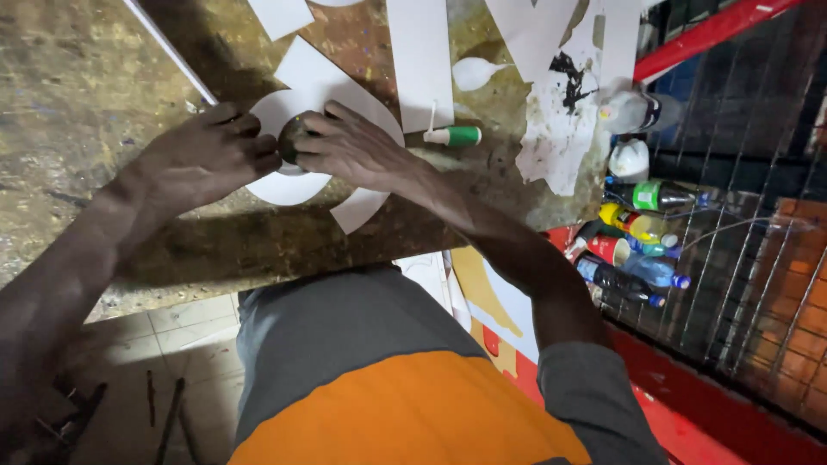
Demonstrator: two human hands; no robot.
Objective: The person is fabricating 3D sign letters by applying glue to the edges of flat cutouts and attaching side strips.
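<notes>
Single head-worn camera, looking steeply down over wearer's own chest onto worktable (103, 77). View close, arm's length. Table fills frame from 9 to 1 o'clock; left hand (207, 155) and right hand (353, 151) meet just above centre, toward 12 o'clock. Orange-and-grey shirt (388, 387) crowds 6 o'clock edge. Wire mesh (758, 284) with bottles (637, 250) runs along 3 o'clock side. Tiled floor (172, 344) shows at 7 o'clock. No second view, nothing shared.
</notes>
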